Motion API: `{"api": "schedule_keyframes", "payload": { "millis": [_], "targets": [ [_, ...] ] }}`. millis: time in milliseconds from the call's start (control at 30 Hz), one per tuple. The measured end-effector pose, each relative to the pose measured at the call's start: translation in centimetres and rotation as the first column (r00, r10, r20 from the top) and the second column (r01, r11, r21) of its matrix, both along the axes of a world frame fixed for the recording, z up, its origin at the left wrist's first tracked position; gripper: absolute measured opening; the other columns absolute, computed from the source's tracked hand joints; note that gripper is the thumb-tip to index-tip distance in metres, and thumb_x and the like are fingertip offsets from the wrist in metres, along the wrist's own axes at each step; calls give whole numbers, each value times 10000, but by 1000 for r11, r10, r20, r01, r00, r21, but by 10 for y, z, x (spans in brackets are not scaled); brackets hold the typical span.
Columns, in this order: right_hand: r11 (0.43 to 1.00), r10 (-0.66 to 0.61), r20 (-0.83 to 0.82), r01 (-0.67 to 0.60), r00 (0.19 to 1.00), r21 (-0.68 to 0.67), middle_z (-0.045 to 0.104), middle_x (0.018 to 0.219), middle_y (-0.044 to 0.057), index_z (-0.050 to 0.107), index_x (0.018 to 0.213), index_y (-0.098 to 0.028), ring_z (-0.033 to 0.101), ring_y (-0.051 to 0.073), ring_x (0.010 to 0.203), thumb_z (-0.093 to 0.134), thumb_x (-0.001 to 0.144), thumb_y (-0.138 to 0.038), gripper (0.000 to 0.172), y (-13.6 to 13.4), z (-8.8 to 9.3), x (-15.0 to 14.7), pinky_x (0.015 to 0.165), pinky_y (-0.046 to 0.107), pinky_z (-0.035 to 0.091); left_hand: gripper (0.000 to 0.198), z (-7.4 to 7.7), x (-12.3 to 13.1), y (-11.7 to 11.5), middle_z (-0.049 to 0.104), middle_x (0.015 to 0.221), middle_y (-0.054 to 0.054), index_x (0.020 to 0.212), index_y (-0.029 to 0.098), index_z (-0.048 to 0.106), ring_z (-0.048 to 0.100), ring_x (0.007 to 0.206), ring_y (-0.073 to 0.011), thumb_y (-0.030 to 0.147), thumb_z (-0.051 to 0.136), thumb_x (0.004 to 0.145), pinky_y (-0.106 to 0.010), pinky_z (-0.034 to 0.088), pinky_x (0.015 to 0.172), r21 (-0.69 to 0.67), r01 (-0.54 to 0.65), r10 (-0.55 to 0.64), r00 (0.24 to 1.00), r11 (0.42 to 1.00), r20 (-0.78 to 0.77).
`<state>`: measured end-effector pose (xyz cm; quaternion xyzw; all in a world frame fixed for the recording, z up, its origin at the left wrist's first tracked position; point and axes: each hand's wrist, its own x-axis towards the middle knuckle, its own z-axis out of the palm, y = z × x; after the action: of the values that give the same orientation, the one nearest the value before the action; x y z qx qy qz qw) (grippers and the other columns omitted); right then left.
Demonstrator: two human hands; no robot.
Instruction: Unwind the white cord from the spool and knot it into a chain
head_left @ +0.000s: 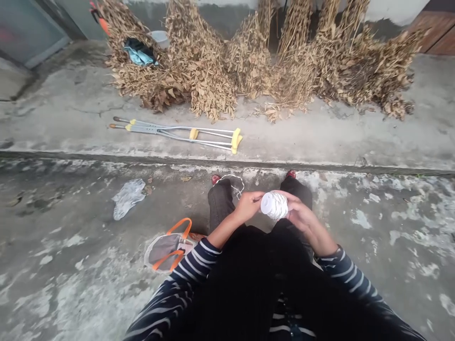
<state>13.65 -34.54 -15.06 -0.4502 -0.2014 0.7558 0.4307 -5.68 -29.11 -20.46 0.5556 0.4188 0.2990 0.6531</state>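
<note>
Over my lap is a spool of white cord [279, 204], its pale round end tilted up toward me. My right hand [300, 214] is closed around the spool's right side. On the other side my left hand [248, 207] is pinched close beside the spool, apparently on the cord. From it a loose length of white cord [232, 176] loops out above my left knee. Parts of the fingers are hidden behind the spool.
A pair of crutches [177, 132] with yellow pads lies on the raised concrete ledge [305, 142]. Dried plants [209, 71] lean along the wall. Left of me are a crumpled clear plastic bag [128, 199] and a bag with orange handles [161, 249].
</note>
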Motion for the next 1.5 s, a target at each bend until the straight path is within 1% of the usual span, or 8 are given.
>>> {"api": "schedule_keyframes", "payload": {
  "millis": [167, 500, 633, 833, 1033, 1167, 1300, 1500],
  "targets": [
    [1000, -12, 1, 12, 1000, 5, 743, 858, 23, 786, 1065, -197, 656, 148, 652, 649, 539, -143, 547, -2, -3, -2, 537, 256, 575, 321, -4, 1, 4, 817, 983, -89, 1007, 136, 819, 750, 887, -234, 330, 686, 788, -300, 575, 794, 62, 51, -48, 998, 997, -48],
    [997, -64, 19, 63, 998, 36, 721, 806, 24, 802, 1051, -177, 642, 136, 575, 628, 532, -134, 550, -9, -6, -5, 491, 257, 581, 210, -3, 10, 5, 791, 789, -25, 786, 190, 812, 735, 805, -241, 182, 623, 693, -354, 586, 814, 82, 133, -126, 988, 988, -94],
    [995, -85, 81, 81, 993, 54, 740, 887, 33, 795, 1070, -189, 674, 160, 647, 665, 558, -135, 530, -4, 5, 0, 539, 293, 601, 179, 0, 16, 4, 747, 695, -9, 689, 156, 768, 691, 728, -202, 99, 599, 670, -285, 535, 715, 105, 95, -80, 987, 990, -139],
    [981, -161, 186, 135, 969, 142, 749, 964, 28, 802, 1048, -221, 641, 160, 781, 674, 523, -89, 556, 18, 28, 9, 584, 235, 521, 98, -10, 19, 10, 630, 568, 30, 711, 141, 685, 526, 488, -96, 155, 594, 745, -202, 410, 520, -74, 35, -46, 986, 997, -158],
    [890, -319, 340, 156, 885, 429, 753, 1111, 42, 792, 1046, -225, 642, 214, 1030, 724, 521, -93, 545, 53, 53, 22, 842, 317, 538, 127, -13, 9, 11, 641, 659, 28, 857, 160, 633, 554, 526, -86, 230, 528, 856, -189, 427, 548, -6, 130, -128, 968, 992, -217],
    [782, -462, 439, 119, 771, 612, 735, 1139, 58, 764, 1069, -194, 623, 214, 1034, 723, 524, -140, 549, 87, 52, 35, 941, 350, 519, 195, 20, -2, 11, 690, 731, 18, 965, 180, 647, 593, 584, -98, 245, 467, 925, -200, 455, 633, 201, 305, -231, 919, 931, -320],
    [762, -491, 584, -6, 647, 648, 657, 1274, 100, 738, 1161, -187, 602, 220, 1026, 670, 568, -201, 596, 107, 37, 40, 787, 318, 557, 242, 71, -9, 20, 707, 726, 4, 863, 195, 668, 587, 601, -116, 251, 452, 957, -215, 415, 643, 370, 454, -257, 843, 810, -472],
    [626, -549, 736, -388, 397, 676, 611, 1349, 116, 750, 1220, -226, 551, 309, 1243, 644, 647, -129, 591, 108, 24, 37, 888, 417, 578, 286, 127, -14, 62, 596, 613, -22, 770, 187, 714, 494, 548, -146, 273, 518, 961, -283, 396, 665, 615, 445, -47, 832, 651, -552]
  ]
}}
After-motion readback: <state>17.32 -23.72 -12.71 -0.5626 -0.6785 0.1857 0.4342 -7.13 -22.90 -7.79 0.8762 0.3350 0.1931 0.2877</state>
